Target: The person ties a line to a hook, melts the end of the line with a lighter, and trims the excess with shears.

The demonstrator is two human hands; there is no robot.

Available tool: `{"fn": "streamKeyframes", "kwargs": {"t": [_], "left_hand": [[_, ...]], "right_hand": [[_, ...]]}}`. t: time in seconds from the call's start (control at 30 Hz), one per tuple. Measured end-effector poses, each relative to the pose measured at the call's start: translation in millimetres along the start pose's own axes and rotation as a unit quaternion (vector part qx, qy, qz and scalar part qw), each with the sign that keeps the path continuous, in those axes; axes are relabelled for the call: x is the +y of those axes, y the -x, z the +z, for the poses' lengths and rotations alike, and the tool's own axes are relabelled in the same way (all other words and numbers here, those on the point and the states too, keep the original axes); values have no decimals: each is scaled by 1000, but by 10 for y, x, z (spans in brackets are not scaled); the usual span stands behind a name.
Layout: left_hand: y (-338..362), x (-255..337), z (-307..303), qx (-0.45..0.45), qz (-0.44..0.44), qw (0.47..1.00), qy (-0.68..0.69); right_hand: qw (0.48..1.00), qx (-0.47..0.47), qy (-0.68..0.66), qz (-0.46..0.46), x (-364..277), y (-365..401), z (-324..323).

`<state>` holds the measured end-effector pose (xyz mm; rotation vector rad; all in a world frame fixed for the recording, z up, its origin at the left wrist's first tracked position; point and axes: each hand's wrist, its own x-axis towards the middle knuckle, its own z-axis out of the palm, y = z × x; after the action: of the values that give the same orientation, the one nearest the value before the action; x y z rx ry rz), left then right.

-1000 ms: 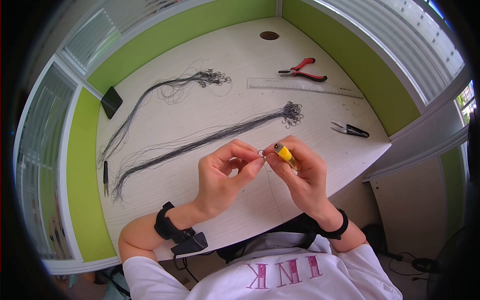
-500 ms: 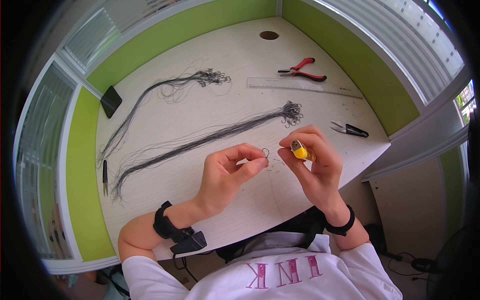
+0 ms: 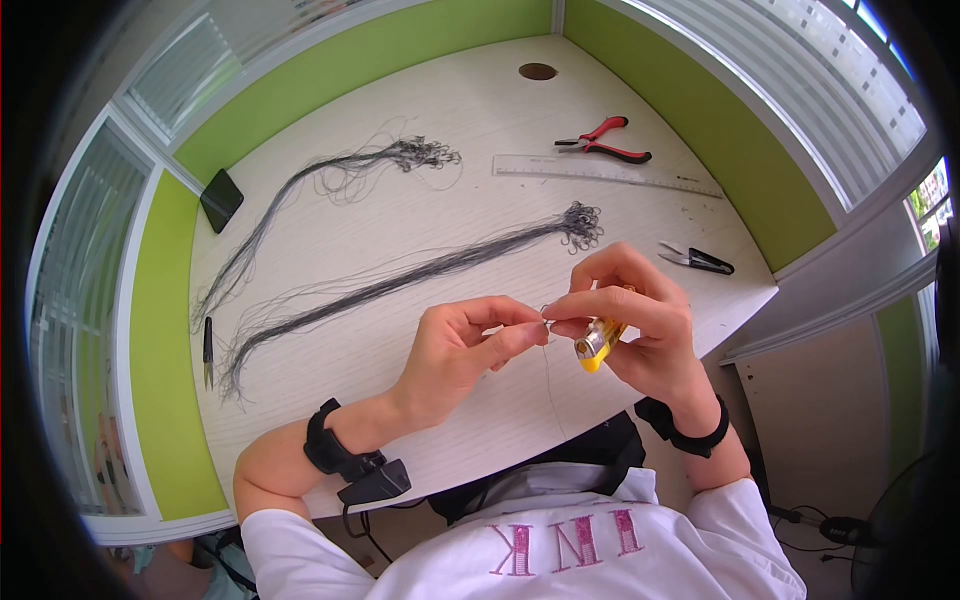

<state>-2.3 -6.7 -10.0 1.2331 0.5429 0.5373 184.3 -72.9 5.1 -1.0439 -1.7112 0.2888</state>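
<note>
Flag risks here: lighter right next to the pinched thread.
1. The right hand holds the lighter close to the left hand, whose fingertips pinch a small loop: a flame there could burn skin.
2. The thin thread hanging from the pinch passes beside the lighter and might singe in the wrong spot.
3. The loop sits near the table edge; a slip could drop it off.

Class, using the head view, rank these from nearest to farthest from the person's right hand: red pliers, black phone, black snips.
1. The black snips, just right of the right hand.
2. The red pliers, farther back.
3. The black phone, far left edge.
</note>
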Motion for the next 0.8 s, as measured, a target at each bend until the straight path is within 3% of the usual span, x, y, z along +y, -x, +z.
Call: {"fn": "streamKeyframes", "kwargs": {"t": [0.17,0.8], "left_hand": [[0,15,6,-26,-12,1000,-1],[9,88,-26,-91,-29,995,-15]], "right_hand": [[999,-44,20,4,20,-11,-27],[997,-66,46,-20,50,-6,-111]]}}
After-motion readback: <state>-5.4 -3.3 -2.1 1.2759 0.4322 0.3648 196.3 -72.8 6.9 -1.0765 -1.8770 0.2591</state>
